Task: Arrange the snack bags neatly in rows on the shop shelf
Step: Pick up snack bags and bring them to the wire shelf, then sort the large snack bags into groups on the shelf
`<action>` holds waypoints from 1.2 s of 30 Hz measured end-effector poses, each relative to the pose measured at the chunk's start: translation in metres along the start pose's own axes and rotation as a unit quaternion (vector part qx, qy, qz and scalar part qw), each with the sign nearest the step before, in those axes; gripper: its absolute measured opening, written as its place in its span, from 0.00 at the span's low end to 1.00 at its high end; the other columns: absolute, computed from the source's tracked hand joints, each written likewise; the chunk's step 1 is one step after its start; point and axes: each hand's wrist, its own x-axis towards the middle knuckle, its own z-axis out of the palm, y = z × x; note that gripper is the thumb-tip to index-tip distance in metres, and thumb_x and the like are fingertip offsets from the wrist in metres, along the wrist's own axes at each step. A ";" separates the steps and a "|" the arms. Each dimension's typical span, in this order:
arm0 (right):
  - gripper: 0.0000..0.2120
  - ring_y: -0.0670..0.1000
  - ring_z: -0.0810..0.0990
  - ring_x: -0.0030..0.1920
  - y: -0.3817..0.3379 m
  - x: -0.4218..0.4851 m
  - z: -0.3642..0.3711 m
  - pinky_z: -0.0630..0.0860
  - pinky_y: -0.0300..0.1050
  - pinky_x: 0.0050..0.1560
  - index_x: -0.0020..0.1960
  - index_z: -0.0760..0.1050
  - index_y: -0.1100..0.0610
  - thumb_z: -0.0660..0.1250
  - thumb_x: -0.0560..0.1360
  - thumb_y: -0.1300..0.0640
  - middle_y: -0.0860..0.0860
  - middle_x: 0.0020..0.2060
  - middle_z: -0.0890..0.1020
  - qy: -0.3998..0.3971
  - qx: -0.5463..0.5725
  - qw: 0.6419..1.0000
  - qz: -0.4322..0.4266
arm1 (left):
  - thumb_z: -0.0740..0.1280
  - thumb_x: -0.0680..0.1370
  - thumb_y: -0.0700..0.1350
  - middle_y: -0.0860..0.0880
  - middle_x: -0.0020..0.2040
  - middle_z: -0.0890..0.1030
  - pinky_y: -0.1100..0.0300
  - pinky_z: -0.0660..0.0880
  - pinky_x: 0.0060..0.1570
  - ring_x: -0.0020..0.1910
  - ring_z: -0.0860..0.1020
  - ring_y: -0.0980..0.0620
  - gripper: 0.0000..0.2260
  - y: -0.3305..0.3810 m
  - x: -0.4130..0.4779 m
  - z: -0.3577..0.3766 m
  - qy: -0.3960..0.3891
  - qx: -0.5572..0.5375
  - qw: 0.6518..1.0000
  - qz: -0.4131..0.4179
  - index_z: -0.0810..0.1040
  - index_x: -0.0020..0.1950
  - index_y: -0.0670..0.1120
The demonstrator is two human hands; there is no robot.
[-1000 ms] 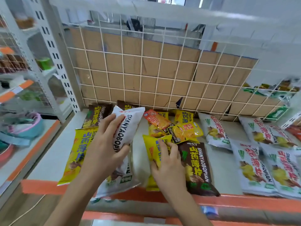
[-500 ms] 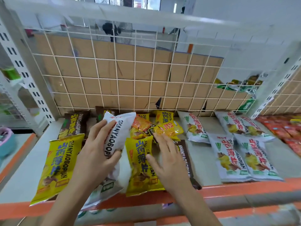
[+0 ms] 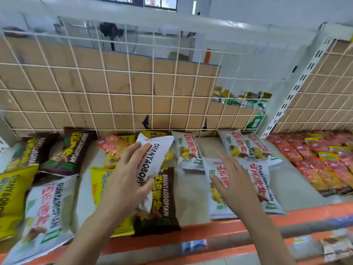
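The left hand (image 3: 129, 180) grips a glossy white plastic snack bag (image 3: 154, 157), pillow-shaped. Fingers and thumb curl round its crinkled middle and hold it tilted above a dark brown foil bag (image 3: 164, 207) and a yellow bag (image 3: 98, 184). Both lie flat on the pale smooth shelf (image 3: 193, 192), just behind its orange front lip. The right hand (image 3: 234, 182) is released, fingers straight and spread over a flat white bag (image 3: 219, 209); whether it touches cannot be told.

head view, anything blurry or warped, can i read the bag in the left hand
Head view: the wire grid bows from the wide lens; the orange shelf edge smears toward the lower right; the white bag in the left hand is readable down to the thumb; light is soft, no hard shadows.
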 end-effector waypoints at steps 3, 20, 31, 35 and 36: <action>0.27 0.50 0.68 0.66 0.035 -0.002 -0.015 0.65 0.47 0.64 0.71 0.62 0.49 0.60 0.75 0.44 0.47 0.67 0.69 0.007 -0.003 1.000 0.006 | 0.61 0.66 0.57 0.61 0.69 0.61 0.61 0.71 0.52 0.66 0.65 0.61 0.31 0.020 0.002 0.030 -0.020 0.008 1.000 -0.006 0.65 0.70 0.57; 0.24 0.44 0.61 0.70 0.107 -0.003 -0.042 0.56 0.36 0.64 0.68 0.54 0.39 0.61 0.77 0.52 0.43 0.69 0.65 -0.038 0.048 0.996 -0.064 | 0.63 0.76 0.51 0.51 0.75 0.53 0.55 0.68 0.60 0.67 0.64 0.48 0.30 0.089 -0.015 0.142 -0.079 0.131 0.977 -0.150 0.54 0.75 0.54; 0.26 0.43 0.62 0.68 0.104 0.005 -0.035 0.58 0.39 0.63 0.71 0.60 0.45 0.63 0.76 0.53 0.36 0.63 0.62 -0.063 0.071 0.992 -0.083 | 0.45 0.70 0.68 0.44 0.76 0.54 0.45 0.57 0.70 0.73 0.57 0.38 0.37 0.088 -0.023 0.169 -0.047 0.151 0.974 -0.164 0.54 0.76 0.51; 0.24 0.41 0.62 0.65 0.101 0.007 -0.033 0.60 0.41 0.64 0.69 0.59 0.42 0.61 0.76 0.49 0.36 0.61 0.62 -0.054 0.086 0.990 -0.096 | 0.32 0.63 0.73 0.54 0.77 0.39 0.53 0.40 0.72 0.75 0.39 0.52 0.41 0.090 -0.026 0.153 -0.101 0.181 0.965 -0.159 0.40 0.75 0.60; 0.24 0.42 0.63 0.66 0.100 0.007 -0.032 0.61 0.42 0.66 0.70 0.59 0.43 0.62 0.76 0.50 0.37 0.61 0.63 -0.056 0.089 0.990 -0.093 | 0.33 0.65 0.71 0.55 0.77 0.40 0.55 0.40 0.72 0.75 0.40 0.53 0.39 0.090 -0.027 0.145 -0.098 0.180 0.968 -0.144 0.41 0.75 0.60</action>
